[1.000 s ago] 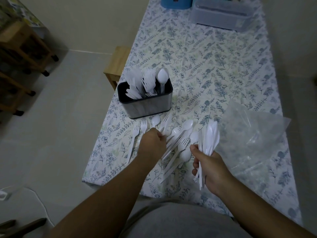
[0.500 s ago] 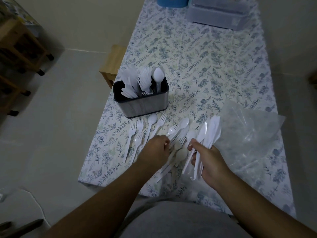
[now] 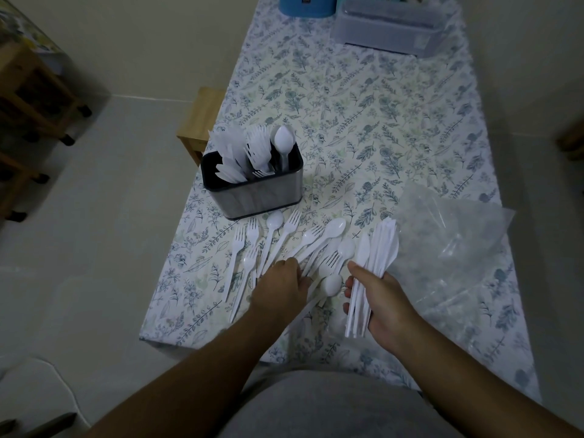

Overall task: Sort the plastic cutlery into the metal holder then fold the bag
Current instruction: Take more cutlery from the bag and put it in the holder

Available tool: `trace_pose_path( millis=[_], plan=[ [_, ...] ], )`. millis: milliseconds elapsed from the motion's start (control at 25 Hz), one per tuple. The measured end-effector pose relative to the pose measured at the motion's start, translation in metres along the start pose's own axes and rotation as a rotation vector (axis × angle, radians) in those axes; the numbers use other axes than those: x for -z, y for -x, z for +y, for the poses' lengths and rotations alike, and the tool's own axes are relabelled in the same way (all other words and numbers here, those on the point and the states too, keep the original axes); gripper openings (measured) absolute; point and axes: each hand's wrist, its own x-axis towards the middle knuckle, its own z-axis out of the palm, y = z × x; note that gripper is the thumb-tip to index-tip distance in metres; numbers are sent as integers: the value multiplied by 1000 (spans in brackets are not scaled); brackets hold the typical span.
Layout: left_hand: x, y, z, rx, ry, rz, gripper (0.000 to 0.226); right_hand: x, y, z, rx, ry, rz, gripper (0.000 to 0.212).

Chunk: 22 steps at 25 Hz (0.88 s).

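A metal holder (image 3: 262, 197) stands on the floral tablecloth with white knives, forks and one spoon upright in it. In front of it lie several loose white plastic forks and spoons (image 3: 278, 241), fanned out. My left hand (image 3: 281, 289) rests on the handles of this pile with its fingers curled down onto them. My right hand (image 3: 382, 298) grips a bundle of white plastic knives (image 3: 376, 257), blades pointing away from me. A crumpled clear plastic bag (image 3: 448, 241) lies to the right of the knives.
The table (image 3: 363, 105) runs away from me; a grey lidded plastic box (image 3: 392, 26) and a blue container (image 3: 303, 4) stand at its far end. A small wooden stool (image 3: 202, 118) sits by the left edge, wooden furniture (image 3: 28, 99) further left.
My left hand has slid back toward me along the loose cutlery's handles. My right hand still grips the knife bundle, now tilted a little more to the right.
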Motion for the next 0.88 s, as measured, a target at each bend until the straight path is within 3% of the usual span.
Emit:
trace_pose_path(
  millis=[240,400,560,640,760,880],
  plan=[
    [5,-4,6,29,-100,-63,25,0,2,1,-23,-50,0,3],
    [17,-14,11,69,-150,-176,23,1,2,-1,-9,-68,15,17],
    [25,-12,9,62,-135,-230,20,3,3,-2,-15,-114,65,9],
    [34,-5,10,69,-29,-246,20,4,3,-1,-36,-136,92,6],
    [45,16,22,143,317,-313,13,1,7,-1,1,-75,41,11],
    [55,30,42,58,453,-307,5,-11,11,-12,64,9,-32,22]
  ],
)
